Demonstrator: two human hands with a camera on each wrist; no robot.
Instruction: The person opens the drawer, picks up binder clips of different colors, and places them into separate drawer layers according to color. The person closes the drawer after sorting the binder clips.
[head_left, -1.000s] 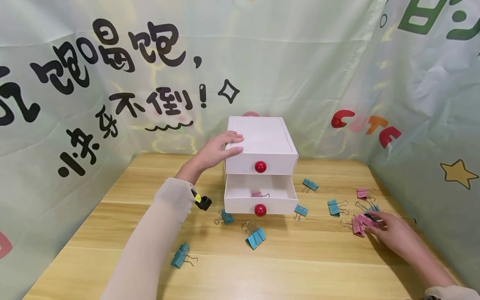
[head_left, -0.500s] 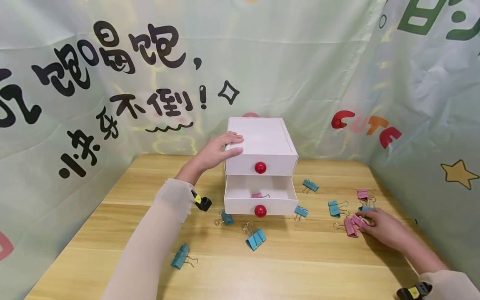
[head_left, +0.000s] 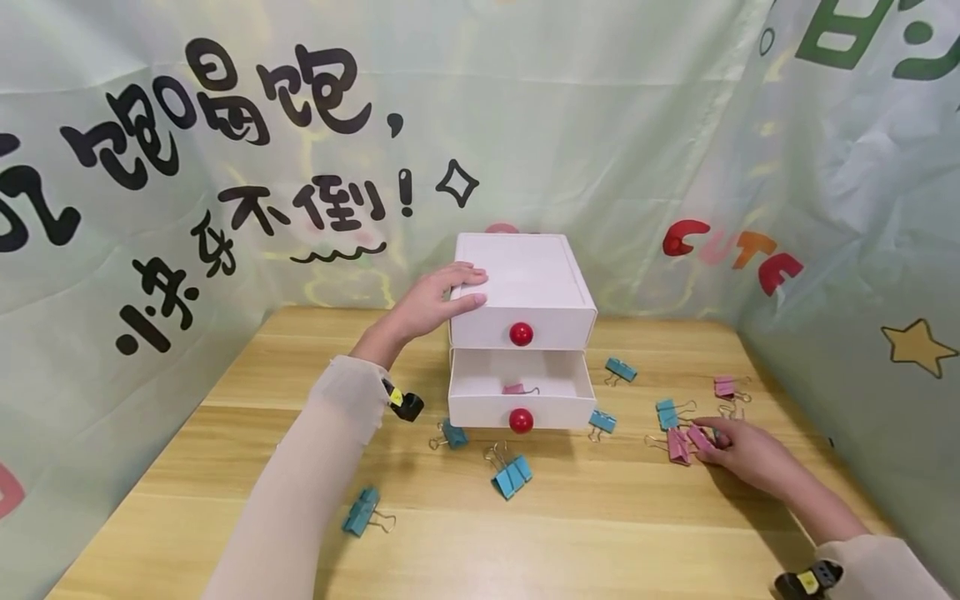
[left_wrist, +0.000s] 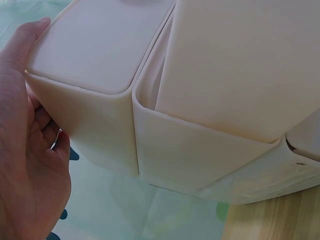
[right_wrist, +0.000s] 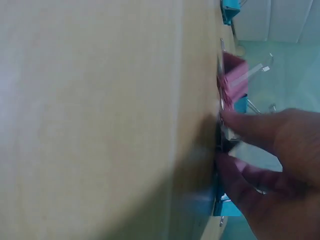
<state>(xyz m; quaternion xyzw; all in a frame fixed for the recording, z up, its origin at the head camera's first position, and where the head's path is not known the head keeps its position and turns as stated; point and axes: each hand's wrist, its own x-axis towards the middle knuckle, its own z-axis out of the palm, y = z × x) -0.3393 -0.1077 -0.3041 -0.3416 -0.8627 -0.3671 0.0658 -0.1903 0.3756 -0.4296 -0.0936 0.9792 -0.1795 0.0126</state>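
My left hand [head_left: 438, 302] rests on the upper left edge of a white drawer box [head_left: 525, 271], its fingers lying over the top. The lower drawer [head_left: 480, 410] is pulled out and holds a pink binder clip [head_left: 513, 389]. At the right, my right hand [head_left: 750, 454] pinches a pink binder clip [head_left: 702, 439] low over the table. Against it lies another pink binder clip [head_left: 678, 447], seen near the fingertips in the right wrist view too. A blue binder clip [head_left: 666, 414] is just beyond them. Another blue clip is mostly hidden behind the hand.
Several more blue binder clips lie about the wooden table [head_left: 600, 533], among them one in front of the box [head_left: 512, 477] and one at the left front [head_left: 362, 512]. A pink clip [head_left: 725, 387] lies at the far right. A printed cloth [head_left: 585, 125] hangs behind.
My right hand has slid left along the table, and the two pink binder clips have moved left with it. The left hand and the drawer box have stayed put.
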